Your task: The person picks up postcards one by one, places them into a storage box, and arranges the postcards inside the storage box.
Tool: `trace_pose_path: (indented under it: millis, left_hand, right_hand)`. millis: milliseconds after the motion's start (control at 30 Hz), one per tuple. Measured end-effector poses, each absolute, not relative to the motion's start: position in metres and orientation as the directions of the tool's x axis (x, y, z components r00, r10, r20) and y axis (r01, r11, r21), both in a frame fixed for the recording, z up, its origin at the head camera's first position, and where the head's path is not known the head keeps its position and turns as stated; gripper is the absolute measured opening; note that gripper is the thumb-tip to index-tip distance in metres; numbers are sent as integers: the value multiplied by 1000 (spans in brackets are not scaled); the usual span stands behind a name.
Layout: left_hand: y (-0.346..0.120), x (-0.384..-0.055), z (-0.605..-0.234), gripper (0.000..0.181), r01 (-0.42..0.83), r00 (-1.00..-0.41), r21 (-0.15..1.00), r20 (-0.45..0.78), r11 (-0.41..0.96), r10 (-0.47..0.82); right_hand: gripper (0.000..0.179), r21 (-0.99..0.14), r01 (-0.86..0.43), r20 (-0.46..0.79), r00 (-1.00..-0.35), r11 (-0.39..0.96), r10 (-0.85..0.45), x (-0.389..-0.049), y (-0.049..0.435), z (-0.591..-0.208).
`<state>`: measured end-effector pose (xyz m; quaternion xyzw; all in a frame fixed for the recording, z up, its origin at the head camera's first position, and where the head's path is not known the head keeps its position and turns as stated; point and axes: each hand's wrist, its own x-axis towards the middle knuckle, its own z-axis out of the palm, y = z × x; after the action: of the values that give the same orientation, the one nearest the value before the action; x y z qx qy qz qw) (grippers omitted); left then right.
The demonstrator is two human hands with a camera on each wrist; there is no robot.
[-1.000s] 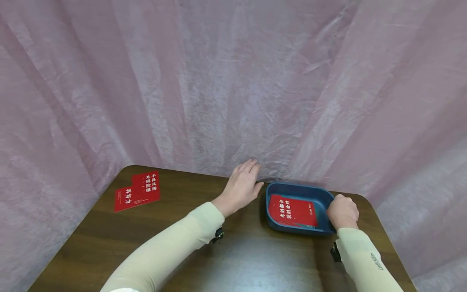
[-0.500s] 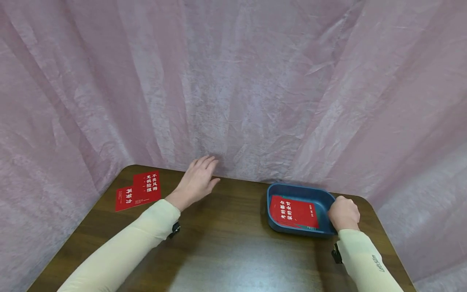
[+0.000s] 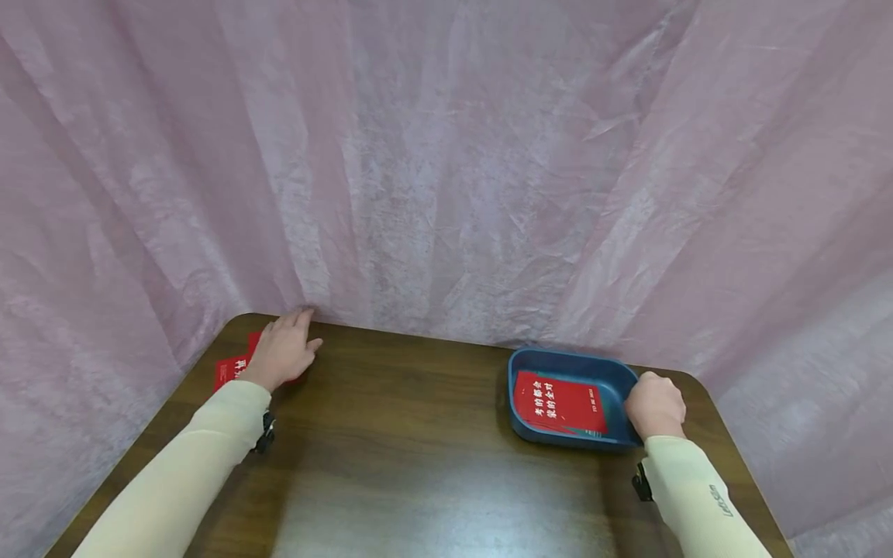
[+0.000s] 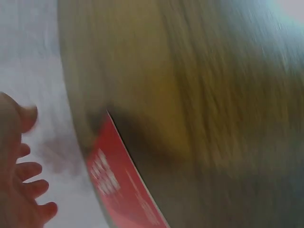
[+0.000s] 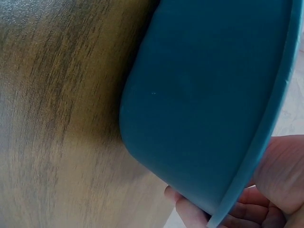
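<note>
My left hand (image 3: 281,353) hovers at the far left of the table, partly covering two red cards (image 3: 227,372) with white lettering. In the left wrist view its fingers are relaxed and hold nothing, beside one red card (image 4: 124,185); whether they touch it I cannot tell. On the right, my right hand (image 3: 656,405) grips the right end of a blue plastic tray (image 3: 579,359). The right wrist view has fingers curled under the tray's rim (image 5: 259,156) and the palm beside it. Inside the tray lie red cards (image 3: 565,404) with white lettering, a bit of green showing beneath.
The brown wooden table (image 3: 405,411) has rounded back corners. A pink curtain (image 3: 446,170) hangs close along its back edge and down both sides. Bare tabletop lies between the tray and the left-hand cards.
My left hand has swept left, away from beside the tray, to above the red cards at the far left. The right hand stays on the tray, which has not moved.
</note>
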<state>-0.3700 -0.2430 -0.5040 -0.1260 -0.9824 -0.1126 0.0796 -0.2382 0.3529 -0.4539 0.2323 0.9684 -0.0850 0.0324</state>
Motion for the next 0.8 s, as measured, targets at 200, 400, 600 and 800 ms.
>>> trace_pose_path:
  millis: [200, 400, 600, 800]
  left_hand:
    - [-281, -365, -515, 62, 156, -983, 244, -54, 957, 174]
    - [-289, -355, -513, 68, 75, -952, 299, -262, 951, 158]
    - [-280, -358, -514, 70, 99, -951, 305, -250, 947, 180]
    - [-277, -358, -516, 70, 126, -976, 254, -141, 959, 166]
  right_hand:
    - [30, -149, 441, -89, -898, 885, 432, -237, 349, -454]
    - [33, -136, 437, -86, -899, 889, 429, -234, 351, -452]
    - [33, -119, 448, -90, -894, 886, 439, -233, 356, -450]
    - [34, -121, 446, -93, -894, 887, 437, -234, 357, -454]
